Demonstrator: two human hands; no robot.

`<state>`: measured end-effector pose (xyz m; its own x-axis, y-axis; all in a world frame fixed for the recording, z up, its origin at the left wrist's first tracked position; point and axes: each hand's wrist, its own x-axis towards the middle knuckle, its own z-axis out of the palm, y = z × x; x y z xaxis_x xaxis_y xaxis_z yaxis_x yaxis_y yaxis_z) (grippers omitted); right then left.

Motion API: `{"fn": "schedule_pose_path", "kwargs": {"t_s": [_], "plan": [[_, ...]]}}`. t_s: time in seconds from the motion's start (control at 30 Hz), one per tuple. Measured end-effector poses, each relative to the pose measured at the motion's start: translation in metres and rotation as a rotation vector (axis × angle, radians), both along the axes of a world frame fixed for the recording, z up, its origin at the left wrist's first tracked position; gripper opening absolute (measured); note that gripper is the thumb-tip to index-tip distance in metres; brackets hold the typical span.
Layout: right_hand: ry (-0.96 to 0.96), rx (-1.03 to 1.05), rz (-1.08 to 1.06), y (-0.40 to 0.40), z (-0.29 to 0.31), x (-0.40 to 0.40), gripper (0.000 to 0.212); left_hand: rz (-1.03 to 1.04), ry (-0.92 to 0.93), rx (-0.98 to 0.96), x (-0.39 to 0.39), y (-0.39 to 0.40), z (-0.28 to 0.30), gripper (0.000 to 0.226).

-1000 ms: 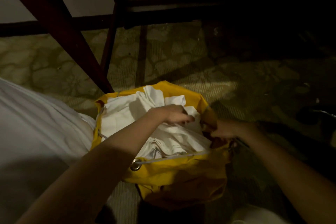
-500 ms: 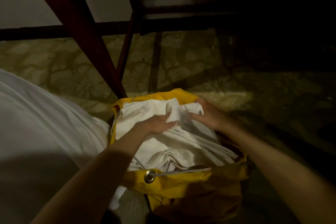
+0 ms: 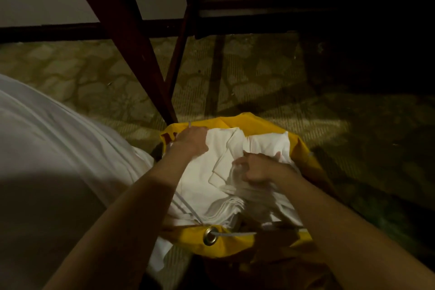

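The left hand is seen at the far left rim of the yellow drawstring bag, its fingers curled over that rim where the white linen meets the yellow edge; the thumb is laid on the linen; the right hand is closed into a fist on a bunched fold of the linen, right of the bag's middle, and the cloth is gripped between fingers and palm; the bag is stood on the patterned carpet, just near of a dark wooden table leg, with a white sheet to its left; a white cord is run through a metal eyelet at the near rim; half a second earlier both hands were laid close together on the linen with flatter fingers; since then the left hand has been moved out to the rim, and the right hand has been shut on the fold.
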<state>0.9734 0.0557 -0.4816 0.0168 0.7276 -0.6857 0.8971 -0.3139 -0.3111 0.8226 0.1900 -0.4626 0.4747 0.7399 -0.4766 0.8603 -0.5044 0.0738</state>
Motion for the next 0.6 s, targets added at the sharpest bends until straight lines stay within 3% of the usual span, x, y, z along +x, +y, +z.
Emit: {"fn": "schedule_pose_path", "kwargs": {"t_s": [0.07, 0.23, 0.33, 0.4, 0.47, 0.53, 0.6], "plan": [[0.024, 0.042, -0.064, 0.003, 0.005, 0.002, 0.038, -0.043, 0.013, -0.081, -0.004, -0.011, -0.005, 0.049], [-0.074, 0.542, -0.304, 0.028, 0.001, -0.009, 0.036, -0.173, 0.099, -0.222, -0.017, -0.041, -0.026, 0.040], [0.085, 0.443, -0.303, 0.033, -0.022, -0.014, 0.068, -0.129, 0.089, -0.292, -0.014, -0.037, -0.022, 0.035], [0.219, 0.407, -0.370, 0.031, -0.036, -0.012, 0.074, -0.060, 0.041, -0.332, -0.011, -0.033, -0.015, 0.039], [0.251, 0.408, -0.403, 0.032, -0.041, -0.012, 0.070, 0.025, -0.040, -0.239, -0.012, -0.023, -0.009, 0.050], [0.206, 0.384, -0.326, 0.035, -0.037, -0.015, 0.063, 0.063, -0.135, -0.030, -0.016, -0.010, -0.006, 0.040], [0.154, 0.356, -0.258, 0.036, -0.031, -0.020, 0.054, 0.003, -0.086, 0.126, -0.017, 0.001, -0.008, 0.035]]}}
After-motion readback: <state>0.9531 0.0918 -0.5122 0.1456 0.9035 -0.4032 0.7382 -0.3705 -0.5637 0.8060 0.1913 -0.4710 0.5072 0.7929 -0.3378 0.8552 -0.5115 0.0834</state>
